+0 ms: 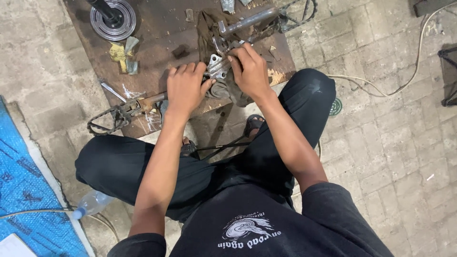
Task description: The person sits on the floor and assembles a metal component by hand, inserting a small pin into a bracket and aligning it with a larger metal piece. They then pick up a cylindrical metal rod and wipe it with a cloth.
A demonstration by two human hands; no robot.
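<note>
Item: cast metal bracket (218, 66), silver-grey, lobed outline with bolt holes, grimy. Located on rusty steel plate (157, 33), atop dark rag (209, 28), beside footpeg bar (124, 110). Judged rigid, moderately heavy, probably oily; best gripped at outer edges. Left hand (184, 88) pressed flat alongside, fingers curled. Right hand (250, 71) pinching upper edge.

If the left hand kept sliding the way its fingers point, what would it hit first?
Probably the small silver metal bracket that the left hand already touches at its fingertips; beyond it lies the dark rag. Depth is uncertain.
</note>
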